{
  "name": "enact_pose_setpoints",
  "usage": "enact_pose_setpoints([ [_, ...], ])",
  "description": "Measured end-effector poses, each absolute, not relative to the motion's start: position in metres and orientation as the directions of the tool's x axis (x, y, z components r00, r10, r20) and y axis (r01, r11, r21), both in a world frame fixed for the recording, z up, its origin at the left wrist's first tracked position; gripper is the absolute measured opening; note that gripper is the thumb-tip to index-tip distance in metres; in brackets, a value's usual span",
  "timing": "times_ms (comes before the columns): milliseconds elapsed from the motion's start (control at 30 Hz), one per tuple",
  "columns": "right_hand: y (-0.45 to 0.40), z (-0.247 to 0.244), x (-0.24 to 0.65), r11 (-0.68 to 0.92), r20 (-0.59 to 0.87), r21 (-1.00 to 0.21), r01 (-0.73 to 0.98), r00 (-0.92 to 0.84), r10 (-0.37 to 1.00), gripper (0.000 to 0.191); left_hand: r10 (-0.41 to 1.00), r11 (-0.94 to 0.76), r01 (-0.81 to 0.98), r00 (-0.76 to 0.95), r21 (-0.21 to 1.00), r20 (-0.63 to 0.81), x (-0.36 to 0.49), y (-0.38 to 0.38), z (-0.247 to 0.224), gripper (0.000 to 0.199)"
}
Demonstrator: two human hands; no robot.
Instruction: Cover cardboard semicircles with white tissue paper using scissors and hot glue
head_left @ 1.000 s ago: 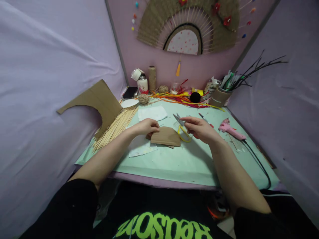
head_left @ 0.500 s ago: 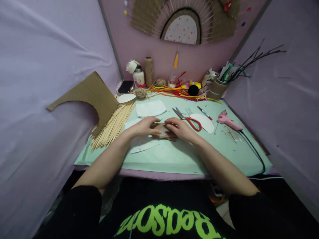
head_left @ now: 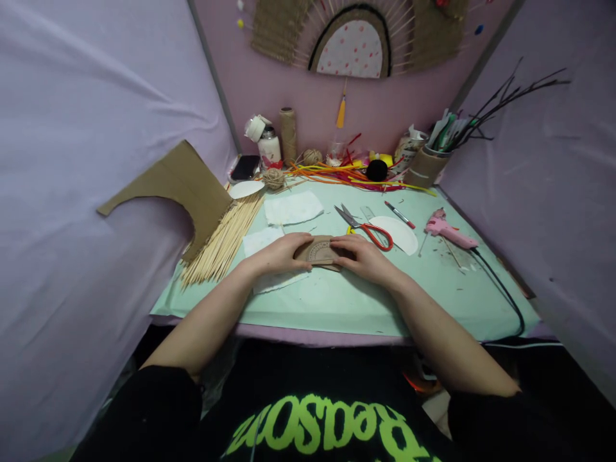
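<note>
A small brown cardboard piece (head_left: 321,251) with dark curved markings on its top lies at the middle of the green tabletop. My left hand (head_left: 287,253) grips its left side, thumb along the near edge and fingers along the far edge. On the right side my right hand (head_left: 362,255) holds it the same way. Pieces of white paper (head_left: 262,240) lie partly beneath my left hand. Just beyond my right hand are red-handled scissors (head_left: 378,236), lying with their blades apart.
Thin wooden sticks (head_left: 219,249) and a large cardboard cutout (head_left: 195,192) occupy the left. A pink glue gun (head_left: 450,230) with a black cord lies right, near a pen (head_left: 399,214) and white oval (head_left: 397,235). Colourful strips (head_left: 332,172), twine and a bottle (head_left: 269,147) line the back.
The cardboard's top now shows dark curved markings, where a pale shiny patch showed before. Both hands have settled around its sides. The whole view has shifted slightly.
</note>
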State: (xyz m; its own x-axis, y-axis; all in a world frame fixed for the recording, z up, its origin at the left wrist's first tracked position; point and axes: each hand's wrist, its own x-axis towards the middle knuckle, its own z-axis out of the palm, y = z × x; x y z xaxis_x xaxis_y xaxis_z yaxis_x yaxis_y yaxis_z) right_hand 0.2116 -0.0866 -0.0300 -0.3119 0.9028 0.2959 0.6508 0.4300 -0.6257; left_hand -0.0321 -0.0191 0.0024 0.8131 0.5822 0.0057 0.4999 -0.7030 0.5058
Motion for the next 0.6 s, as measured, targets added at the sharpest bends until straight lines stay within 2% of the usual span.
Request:
enact_pose_setpoints([
  [267,-0.0869,-0.0329,0.211,0.485,0.356,-0.542,0.687,-0.335,0.873,0.027,0.596,-0.707,0.507,0.803,0.492,0.029,-0.0355,-0.0194,-0.0058,0.071],
  [600,-0.0891,-0.0299,0.2059,0.456,0.346,-0.566,0.687,-0.304,0.887,0.025,0.601,-0.705,0.476,0.795,0.525,0.086,-0.0362,-0.0234,-0.005,0.069],
])
